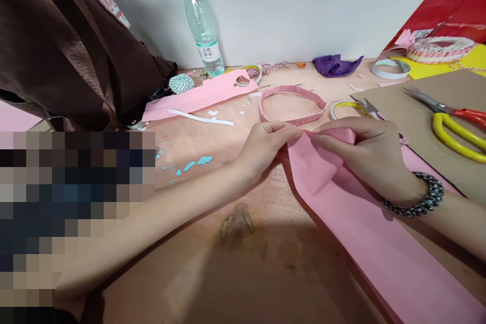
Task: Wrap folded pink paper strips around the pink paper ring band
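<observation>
A long strip of pink paper (364, 228) runs from my fingers down to the lower right corner, creased near its upper end. My left hand (266, 147) is closed, thumb and forefinger pinching the strip's top left edge. Close beside it, my right hand (364, 152) pinches the same end, with part of the paper folded up under its fingers. A dark beaded band circles my right wrist. Just beyond both hands lies a pink paper ring (292, 120). Scissors with a blade showing (370, 106) rest by a yellow-cored tape roll (341, 110), right behind my right hand.
A water bottle (201, 25) stands against the white wall beside a brown bag (76, 45). Nearby lie a string ball (181, 83) and cut pink paper (201, 96). Purple crepe paper (336, 66) sits farther back. Yellow-handled scissors (455, 126) rest on brown cardboard (436, 96) at right.
</observation>
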A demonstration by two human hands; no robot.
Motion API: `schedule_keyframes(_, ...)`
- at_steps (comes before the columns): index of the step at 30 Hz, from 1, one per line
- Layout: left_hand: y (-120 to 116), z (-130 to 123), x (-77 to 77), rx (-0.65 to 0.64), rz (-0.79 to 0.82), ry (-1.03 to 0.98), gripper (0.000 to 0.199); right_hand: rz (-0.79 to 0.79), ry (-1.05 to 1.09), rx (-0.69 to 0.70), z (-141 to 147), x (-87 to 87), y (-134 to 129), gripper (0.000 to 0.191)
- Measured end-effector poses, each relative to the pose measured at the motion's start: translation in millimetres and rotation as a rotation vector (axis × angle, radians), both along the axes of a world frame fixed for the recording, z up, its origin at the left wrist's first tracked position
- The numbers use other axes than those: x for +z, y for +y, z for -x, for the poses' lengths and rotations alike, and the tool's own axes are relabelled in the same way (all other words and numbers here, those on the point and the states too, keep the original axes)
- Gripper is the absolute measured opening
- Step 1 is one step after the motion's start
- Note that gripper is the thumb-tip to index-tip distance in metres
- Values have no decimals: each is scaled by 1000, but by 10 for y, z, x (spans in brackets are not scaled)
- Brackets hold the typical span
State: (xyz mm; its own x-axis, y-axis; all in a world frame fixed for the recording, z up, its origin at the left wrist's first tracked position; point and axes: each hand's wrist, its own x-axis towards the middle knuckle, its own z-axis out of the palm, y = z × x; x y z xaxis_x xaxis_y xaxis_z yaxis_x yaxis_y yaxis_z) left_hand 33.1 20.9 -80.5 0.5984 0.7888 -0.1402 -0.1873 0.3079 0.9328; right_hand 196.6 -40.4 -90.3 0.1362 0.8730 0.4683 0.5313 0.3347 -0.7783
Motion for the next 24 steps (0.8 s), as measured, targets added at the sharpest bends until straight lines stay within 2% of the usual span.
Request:
schedule_keyframes(10, -7, 13, 41, 6, 37, 11, 20, -5, -16, 6, 6, 26, -33, 9)
schedule_keyframes(15, 0, 10, -12, -5, -39, 59, 22, -21, -27, 10, 1, 16, 4, 7)
schedule_keyframes(17, 13, 13, -73, 38, -196, 117, 14, 2, -36, 5, -14, -7, 60, 10)
schedule_keyframes(18, 22, 21, -105, 86, -325, 164, 9, 15, -38, -24, -26, -24, 92, 11)
schedule_keyframes(21, 59, 89, -180, 221, -876, 369, 26, -19, -103, -159, -74, -77, 162, 30)
schedule_keyframes(23, 82, 168, -209, 191, -1273, 480, 22, -105, -267, -189, -109, -89, 159, 44)
schedule_keyframes(24, 85, 214, -218, 111, -1436, 514, 18, -137, -362, -161, -123, -85, 139, 46)
